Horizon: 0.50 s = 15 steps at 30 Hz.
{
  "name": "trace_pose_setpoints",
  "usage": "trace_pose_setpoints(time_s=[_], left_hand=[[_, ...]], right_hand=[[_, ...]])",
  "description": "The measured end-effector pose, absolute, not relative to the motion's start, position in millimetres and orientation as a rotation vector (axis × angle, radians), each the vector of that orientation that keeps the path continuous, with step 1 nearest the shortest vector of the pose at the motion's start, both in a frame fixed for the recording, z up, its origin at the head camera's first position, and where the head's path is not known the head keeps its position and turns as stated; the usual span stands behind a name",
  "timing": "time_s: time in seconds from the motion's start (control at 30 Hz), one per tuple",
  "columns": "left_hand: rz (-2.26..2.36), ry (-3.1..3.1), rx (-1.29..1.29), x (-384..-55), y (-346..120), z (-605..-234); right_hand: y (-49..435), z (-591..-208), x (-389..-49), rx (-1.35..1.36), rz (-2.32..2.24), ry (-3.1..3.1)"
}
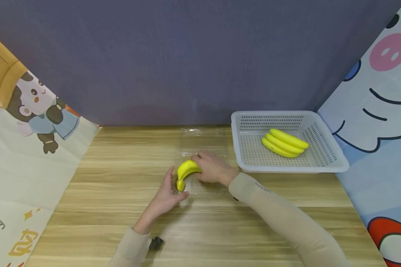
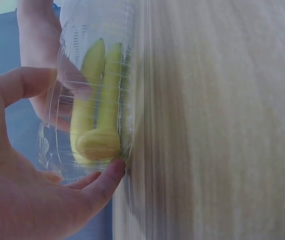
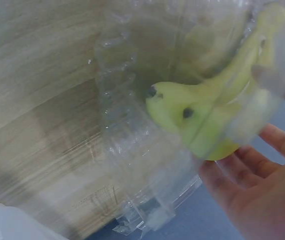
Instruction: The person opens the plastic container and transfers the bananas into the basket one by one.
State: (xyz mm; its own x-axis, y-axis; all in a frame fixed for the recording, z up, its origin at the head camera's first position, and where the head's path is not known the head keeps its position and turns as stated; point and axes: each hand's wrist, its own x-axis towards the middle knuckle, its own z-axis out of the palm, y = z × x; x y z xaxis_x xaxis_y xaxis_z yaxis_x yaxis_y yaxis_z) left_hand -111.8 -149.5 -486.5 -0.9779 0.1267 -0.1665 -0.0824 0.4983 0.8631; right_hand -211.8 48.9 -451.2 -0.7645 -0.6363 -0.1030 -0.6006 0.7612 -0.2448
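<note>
A clear plastic clamshell box [image 1: 203, 141] lies on the table with its lid folded back toward the wall. My left hand [image 1: 165, 194] grips the box's near-left side, thumb and fingers spread along its edge; the left wrist view shows the clear wall [image 2: 65, 120] between them. Inside the box is a small bunch of yellow bananas [image 1: 186, 168], its stem end toward my left hand. From the right, my right hand [image 1: 214, 168] holds the bunch by its other end. The right wrist view shows the bananas [image 3: 207, 105] through the plastic, dark tips facing the camera.
A white perforated basket [image 1: 327, 152] stands at the back right, holding another bunch of bananas [image 1: 284, 144]. The wooden table [image 1: 113, 178] meets a dark blue wall panel [image 1: 167, 66] behind. Printed cartoon sheets flank both sides.
</note>
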Motion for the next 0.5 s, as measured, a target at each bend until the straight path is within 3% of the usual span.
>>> trace_pose_setpoints(time_s=[0.5], left_hand=[[1.452, 2.54, 0.012, -111.2, -148.4, -486.0]], right_hand=[[55.0, -459.7, -212.8, -1.053, -0.279, 2.814]])
